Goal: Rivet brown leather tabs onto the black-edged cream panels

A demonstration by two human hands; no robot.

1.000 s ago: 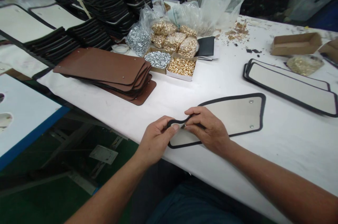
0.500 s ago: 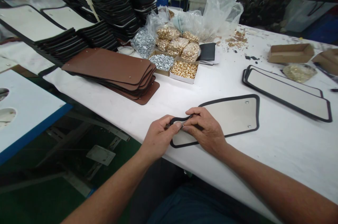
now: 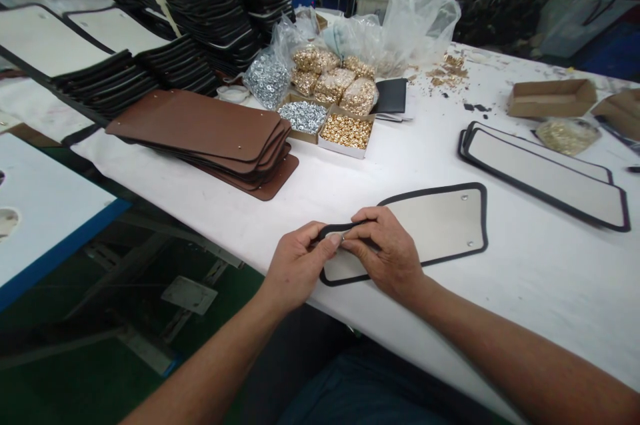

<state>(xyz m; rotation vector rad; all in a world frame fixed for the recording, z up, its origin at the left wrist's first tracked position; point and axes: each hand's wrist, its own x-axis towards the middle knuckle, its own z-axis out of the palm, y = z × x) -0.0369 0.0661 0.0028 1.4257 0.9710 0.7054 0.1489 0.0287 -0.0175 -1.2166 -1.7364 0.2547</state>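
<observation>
A pale panel with black edging [image 3: 440,221] lies slanted on the table's near side, two silver fasteners at its right end. Its left end is lifted and bent. My left hand [image 3: 299,265] is closed on that left end, thumb on the pale face and fingers behind the edge. Right beside the left thumb, my right hand [image 3: 387,253] pinches a small shiny metal fastener [image 3: 343,238] against the panel. The fingers cover most of this fastener, so its exact shape is hidden.
Brown panels [image 3: 200,121] are stacked to the left, before tall black stacks [image 3: 200,5]. Boxes of silver fasteners [image 3: 303,117] and gold fasteners [image 3: 347,130] stand behind, near filled plastic bags [image 3: 334,85]. More edged panels [image 3: 550,178] and a cardboard box [image 3: 551,98] lie right.
Both hands stay at the panel's left end with nearly the same grip. The fingers have shifted slightly, and the view has moved a little.
</observation>
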